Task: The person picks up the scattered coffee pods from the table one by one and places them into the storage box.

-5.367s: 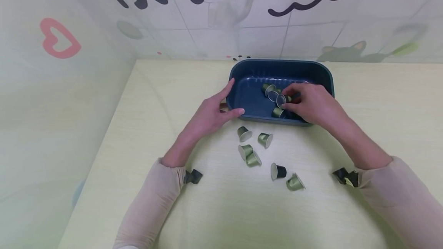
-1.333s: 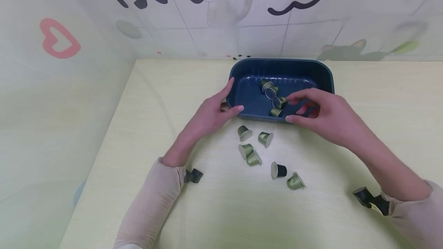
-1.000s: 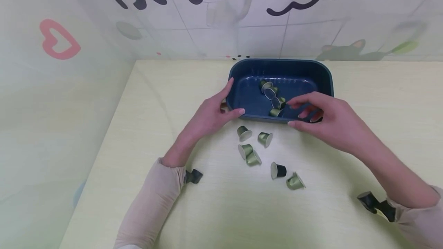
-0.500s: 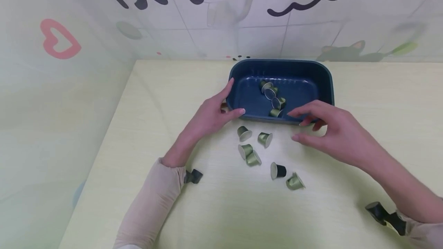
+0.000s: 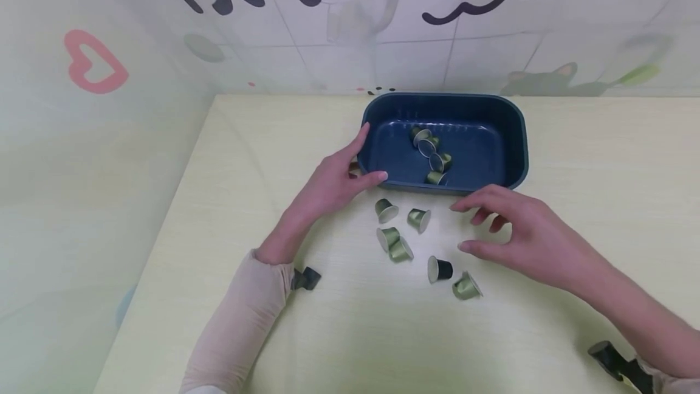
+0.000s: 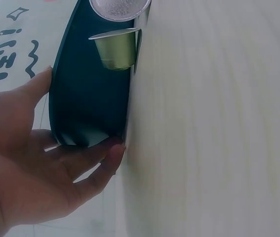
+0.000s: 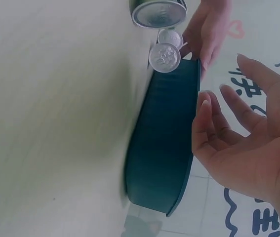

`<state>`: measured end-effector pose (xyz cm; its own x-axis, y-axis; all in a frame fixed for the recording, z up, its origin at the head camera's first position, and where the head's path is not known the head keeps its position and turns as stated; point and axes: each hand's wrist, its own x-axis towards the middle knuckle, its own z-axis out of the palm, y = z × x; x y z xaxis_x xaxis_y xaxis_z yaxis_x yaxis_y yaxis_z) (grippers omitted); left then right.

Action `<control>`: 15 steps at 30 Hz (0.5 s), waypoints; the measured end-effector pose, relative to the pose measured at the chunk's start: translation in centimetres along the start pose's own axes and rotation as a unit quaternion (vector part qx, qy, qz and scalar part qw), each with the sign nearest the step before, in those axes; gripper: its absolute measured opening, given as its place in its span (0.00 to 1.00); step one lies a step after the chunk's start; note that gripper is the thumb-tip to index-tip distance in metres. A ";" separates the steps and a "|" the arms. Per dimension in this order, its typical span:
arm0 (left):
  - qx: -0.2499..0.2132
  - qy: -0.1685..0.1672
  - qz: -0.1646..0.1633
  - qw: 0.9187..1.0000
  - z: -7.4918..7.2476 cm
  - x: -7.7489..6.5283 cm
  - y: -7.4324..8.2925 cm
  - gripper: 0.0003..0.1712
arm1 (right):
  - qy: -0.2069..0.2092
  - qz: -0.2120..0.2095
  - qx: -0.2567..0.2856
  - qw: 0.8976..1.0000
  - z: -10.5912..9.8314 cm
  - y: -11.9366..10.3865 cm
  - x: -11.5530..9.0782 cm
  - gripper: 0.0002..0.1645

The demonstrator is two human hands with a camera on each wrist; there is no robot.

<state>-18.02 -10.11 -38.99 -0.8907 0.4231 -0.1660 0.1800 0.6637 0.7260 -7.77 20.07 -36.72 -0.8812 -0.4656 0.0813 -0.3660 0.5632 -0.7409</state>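
A dark blue rectangular tub [image 5: 492, 151] sits against the back wall with several green coffee capsules [image 5: 440, 162] in it. My left hand [image 5: 333, 184] grips its left end, thumb and fingers spread round the corner; the left wrist view shows the fingers [image 6: 95, 170] against the end wall. In front of the tub lie several green capsules [image 5: 419, 220] on their sides, plus a dark-sided capsule [image 5: 440, 270]. My right hand [image 5: 519, 227] hovers right of them, just in front of the tub, its thumb and fingers apart and holding nothing.
Pale wooden table [image 5: 601, 157] surrounds the tub. A printed wall [image 5: 350, 59] stands directly behind it, and another wall [image 5: 82, 169] rises at left. Dark camera mounts [image 5: 618, 363] sit at both wrists.
Earlier my right hand pinched a capsule inside the tub and let it go there. Since then it has drawn back over the front rim toward the table capsules. My left hand stays put.
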 end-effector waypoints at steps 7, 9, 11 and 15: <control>-0.006 0.000 0.000 1.000 0.0 0.0 0.0 0.53 | -0.027 0.013 -0.002 1.000 0.7 0.4 -0.7 0.28; -0.006 -0.001 0.001 1.000 0.1 0.1 -0.1 0.53 | -0.036 0.021 -0.002 0.999 0.9 0.5 -0.9 0.29; -0.007 -0.001 0.000 1.000 0.1 0.1 -0.1 0.53 | -0.045 0.027 -0.002 0.999 1.1 0.6 -1.1 0.30; -0.007 0.000 0.001 1.000 0.0 0.0 0.0 0.53 | -0.048 0.024 -0.002 0.999 1.4 0.9 -1.4 0.30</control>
<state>-18.02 -10.10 -39.05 -0.8904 0.4245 -0.1645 0.1756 0.6536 0.7362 -6.49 20.28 -38.41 -0.8652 -0.5010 -0.0192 -0.3246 0.5891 -0.7400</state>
